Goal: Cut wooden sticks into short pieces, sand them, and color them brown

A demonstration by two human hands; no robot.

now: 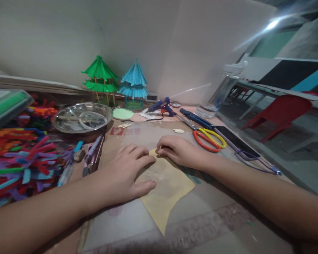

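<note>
A yellow sheet of paper [166, 183] with an uneven lower edge lies on the work surface in front of me. My left hand [134, 167] rests on its left side, palm down, with the fingers and thumb stretched out. At the top corner of the paper, my right hand [172, 150] is closed in a pinch. Whatever sits between those fingertips is too small and hidden to make out. Short pale sticks [178, 131] lie just beyond the right hand, and more pale sticks [124, 125] lie beyond the left.
Scissors [209, 137], a box cutter [196, 118] and a phone [238, 143] lie at right. Behind are a glue gun [163, 107], a green paper pagoda [100, 79] and a blue one [134, 81]. A metal plate [58, 121] and colourful strips [23, 165] fill the left. A clear pitcher [214, 98] stands back right.
</note>
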